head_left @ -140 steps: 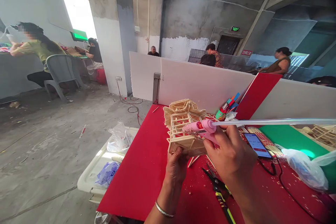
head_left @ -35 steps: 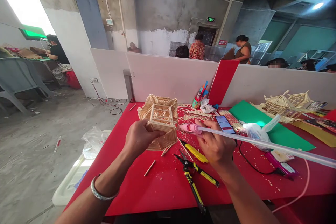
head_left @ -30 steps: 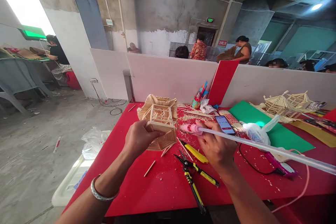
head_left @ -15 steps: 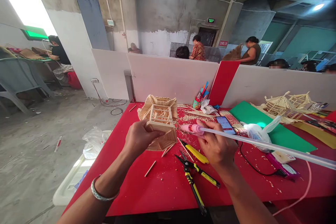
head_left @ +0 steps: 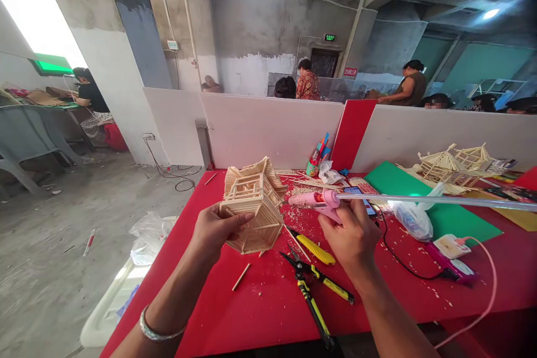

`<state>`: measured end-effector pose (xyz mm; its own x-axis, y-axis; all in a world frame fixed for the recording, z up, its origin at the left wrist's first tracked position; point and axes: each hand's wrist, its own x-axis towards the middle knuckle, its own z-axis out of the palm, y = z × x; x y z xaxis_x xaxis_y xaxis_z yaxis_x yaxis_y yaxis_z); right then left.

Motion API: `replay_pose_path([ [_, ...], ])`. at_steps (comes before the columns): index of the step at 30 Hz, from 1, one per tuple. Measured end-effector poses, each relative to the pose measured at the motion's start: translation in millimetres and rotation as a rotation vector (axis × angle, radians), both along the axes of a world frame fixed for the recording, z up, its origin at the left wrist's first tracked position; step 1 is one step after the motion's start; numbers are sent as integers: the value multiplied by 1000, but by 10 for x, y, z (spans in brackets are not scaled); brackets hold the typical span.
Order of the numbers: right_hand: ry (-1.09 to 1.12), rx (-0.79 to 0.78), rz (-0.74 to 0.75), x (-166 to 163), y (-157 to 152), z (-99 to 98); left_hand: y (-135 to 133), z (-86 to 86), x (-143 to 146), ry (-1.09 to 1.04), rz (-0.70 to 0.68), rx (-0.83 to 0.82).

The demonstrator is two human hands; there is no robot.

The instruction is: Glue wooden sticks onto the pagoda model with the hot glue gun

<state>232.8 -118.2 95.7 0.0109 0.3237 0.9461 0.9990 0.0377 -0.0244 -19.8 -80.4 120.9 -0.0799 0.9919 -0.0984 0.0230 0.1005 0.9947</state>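
Note:
My left hand (head_left: 216, 229) grips the near left side of a small model building (head_left: 254, 210) made of pale wooden sticks, held tilted above the red table. In my right hand (head_left: 350, 232) is a pink glue gun (head_left: 312, 199), its nozzle pointing left at the model's right edge; whether the tip touches cannot be made out. A long clear glue stick (head_left: 419, 200) runs out of the gun's back to the right. Under the hands lie a yellow utility knife (head_left: 315, 248) and yellow-and-black pliers (head_left: 312, 291), with a loose stick (head_left: 241, 277) to their left.
The red table (head_left: 235, 324) carries a phone (head_left: 363, 201), a green board (head_left: 388, 179), a plastic bag (head_left: 413, 218), a purple power strip (head_left: 459, 269) and more stick models (head_left: 448, 165). A pen cup (head_left: 312, 166) stands by the white partition (head_left: 272, 128). Several people are beyond it.
The model has turned and tilted in my left hand, its near roof showing more. The glue gun has swung more level, its body now in fuller view beside the model.

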Motion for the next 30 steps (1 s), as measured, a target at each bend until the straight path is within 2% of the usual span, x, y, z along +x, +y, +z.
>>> replay_pose_path([
  [10,89,17,52,-77,26,72,-48,-88,-21,-189,-39,-62],
  [15,102,11,91,-121,30,112,-62,-158,-26,-314,-16,-100],
  [20,163,29,128,-211,59,156,-96,-296,36,-614,16,-138],
  [22,199,22,146,-275,74,175,-116,-363,97,-760,79,-192],
  [27,242,24,160,-474,84,229,-155,-630,303,-1172,184,-352],
  [30,203,15,147,-596,69,261,-152,-848,421,-1382,83,-362],
])
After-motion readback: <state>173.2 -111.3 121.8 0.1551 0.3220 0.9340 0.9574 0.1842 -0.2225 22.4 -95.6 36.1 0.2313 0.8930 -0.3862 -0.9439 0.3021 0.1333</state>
